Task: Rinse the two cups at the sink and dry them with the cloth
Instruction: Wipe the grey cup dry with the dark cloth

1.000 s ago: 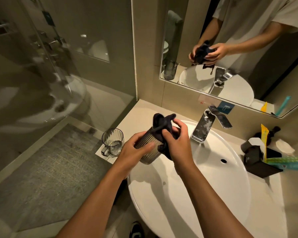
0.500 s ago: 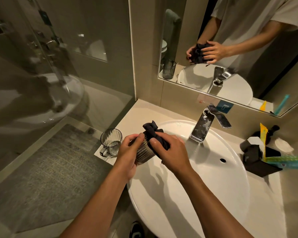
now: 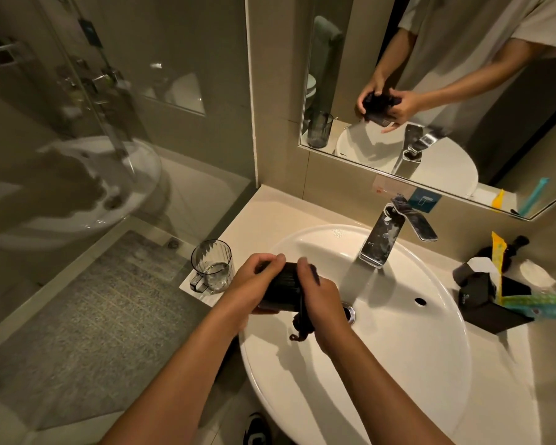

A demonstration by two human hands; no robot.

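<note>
Change: cloth (image 3: 302,322) pulled from cup (image 3: 281,289) mouth, now wrapping its side.
Grip: left hand (image 3: 254,284) holds cup; right hand (image 3: 321,300) clamps cloth.
Meaning: outside drying underway.

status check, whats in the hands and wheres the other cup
Left hand grips ribbed cup over basin. Right hand wipes it with dark cloth. Second cup upright beside the basin. Nothing in the way.

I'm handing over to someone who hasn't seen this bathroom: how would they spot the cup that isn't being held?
Start at the round white basin and look left, to the counter's corner by the shower glass. There a clear ribbed cup with a handle stands upright on a small white mat. Unlike the dark-looking cup in the hands over the basin, it stands free, untouched.
</note>
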